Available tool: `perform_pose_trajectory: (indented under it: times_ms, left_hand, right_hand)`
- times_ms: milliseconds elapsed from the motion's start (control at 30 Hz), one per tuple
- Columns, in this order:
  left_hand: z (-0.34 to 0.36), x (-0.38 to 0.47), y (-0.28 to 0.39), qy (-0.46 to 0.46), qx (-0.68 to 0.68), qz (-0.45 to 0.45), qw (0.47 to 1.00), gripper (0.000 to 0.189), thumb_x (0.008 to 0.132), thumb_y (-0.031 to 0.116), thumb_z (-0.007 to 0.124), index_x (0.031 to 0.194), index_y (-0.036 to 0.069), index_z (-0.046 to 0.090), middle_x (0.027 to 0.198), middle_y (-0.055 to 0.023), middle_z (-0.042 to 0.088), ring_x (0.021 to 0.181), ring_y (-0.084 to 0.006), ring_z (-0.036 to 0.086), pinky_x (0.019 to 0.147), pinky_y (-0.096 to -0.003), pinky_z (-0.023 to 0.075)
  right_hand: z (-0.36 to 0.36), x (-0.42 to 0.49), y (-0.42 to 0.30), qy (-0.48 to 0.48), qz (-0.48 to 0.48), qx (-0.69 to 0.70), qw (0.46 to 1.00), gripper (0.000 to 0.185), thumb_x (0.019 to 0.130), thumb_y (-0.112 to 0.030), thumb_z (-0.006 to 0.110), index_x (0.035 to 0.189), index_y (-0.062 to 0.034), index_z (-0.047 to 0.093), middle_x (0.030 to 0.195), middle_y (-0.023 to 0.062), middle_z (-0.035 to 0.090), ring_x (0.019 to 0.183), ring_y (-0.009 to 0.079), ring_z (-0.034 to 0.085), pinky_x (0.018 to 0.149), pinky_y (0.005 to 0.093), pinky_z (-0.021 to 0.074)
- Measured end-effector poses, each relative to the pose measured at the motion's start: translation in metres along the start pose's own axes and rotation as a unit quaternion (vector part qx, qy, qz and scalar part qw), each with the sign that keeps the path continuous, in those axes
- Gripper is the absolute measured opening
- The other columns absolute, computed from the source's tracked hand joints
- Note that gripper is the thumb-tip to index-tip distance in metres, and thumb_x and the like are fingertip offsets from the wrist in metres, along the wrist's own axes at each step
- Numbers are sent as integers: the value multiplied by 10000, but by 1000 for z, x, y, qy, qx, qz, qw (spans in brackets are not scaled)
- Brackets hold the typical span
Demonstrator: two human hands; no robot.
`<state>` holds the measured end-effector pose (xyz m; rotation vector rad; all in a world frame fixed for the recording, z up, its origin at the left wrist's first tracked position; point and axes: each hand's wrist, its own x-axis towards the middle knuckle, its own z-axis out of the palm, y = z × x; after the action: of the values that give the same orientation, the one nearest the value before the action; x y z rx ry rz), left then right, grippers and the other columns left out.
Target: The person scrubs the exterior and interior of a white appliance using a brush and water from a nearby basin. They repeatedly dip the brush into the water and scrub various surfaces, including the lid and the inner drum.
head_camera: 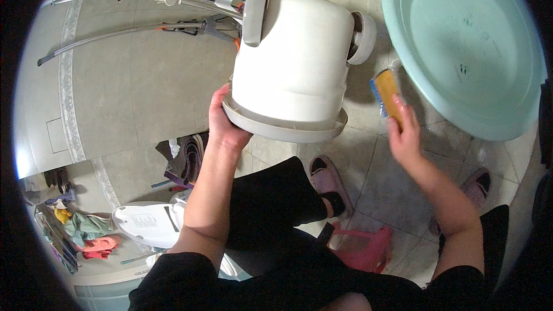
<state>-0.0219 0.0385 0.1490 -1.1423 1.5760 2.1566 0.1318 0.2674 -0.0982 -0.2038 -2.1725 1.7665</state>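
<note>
A white plastic bucket-like container (298, 56) with a wide grey rim (285, 131) is tipped so the rim faces me. My left hand (229, 121) grips that rim at its lower left. On the container's far right side sits a round white part (364, 38). My right hand (405, 136) holds a scrubbing brush (389, 95) with a yellow back and blue bristles, slightly apart from the container. The brush is between the container and a large light green plastic basin (425, 90), which has some liquid and dark specks in it. The container's inside is hidden from me.
Several mops with metal poles (129, 34) extend left behind the container. A pink plastic stool or basket (363, 246) is below me, near my slippers (330, 181). To the left lie rolled mats (190, 155), a white toilet lid (149, 224) and hanging cloths (88, 229).
</note>
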Motion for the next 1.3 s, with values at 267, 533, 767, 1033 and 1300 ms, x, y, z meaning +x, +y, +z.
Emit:
perform_pose_trajectory:
  times_ms: [267, 533, 767, 1033, 1300]
  left_hand:
    - [16, -13, -34, 33, 92, 27, 995, 546, 839, 351, 536, 1301, 63, 498, 1280, -116, 553, 1179, -294, 506, 1038, -463, 381]
    - [21, -7, -41, 34, 80, 30, 996, 529, 860, 347, 503, 1311, 71, 475, 1340, -101, 510, 1226, -284, 479, 1048, -460, 370]
    - [25, -5, -53, 33, 83, 37, 995, 560, 847, 347, 541, 1331, 79, 452, 1354, -99, 482, 1251, -286, 446, 1074, -471, 338]
    - [24, -7, -50, 37, 68, 42, 996, 484, 875, 310, 518, 1296, 76, 485, 1307, -103, 524, 1213, -293, 494, 1061, -464, 382]
    - [23, -6, -48, 36, 63, 34, 997, 467, 868, 308, 523, 1275, 81, 512, 1310, -102, 530, 1202, -285, 506, 1036, -457, 411]
  right_hand:
    - [-10, 112, -111, 48, -23, -159, 986, 436, 942, -277, 571, 1372, -238, 508, 829, 106, 512, 642, 244, 571, 587, 350, 513]
    - [-14, 142, -128, -17, -7, -222, 975, 425, 974, -333, 505, 1382, -216, 493, 794, 136, 559, 615, 252, 610, 561, 381, 523]
    - [0, 153, -122, -94, 50, -167, 980, 410, 1001, -336, 420, 1385, -211, 488, 833, 128, 601, 699, 275, 645, 672, 406, 532]
    - [9, 125, -123, -116, 92, -193, 970, 441, 995, -304, 451, 1424, -208, 429, 848, 168, 583, 693, 282, 636, 592, 415, 525]
    - [21, 107, -117, -88, 42, -174, 980, 479, 993, -279, 468, 1456, -200, 375, 815, 154, 568, 649, 248, 599, 560, 380, 512]
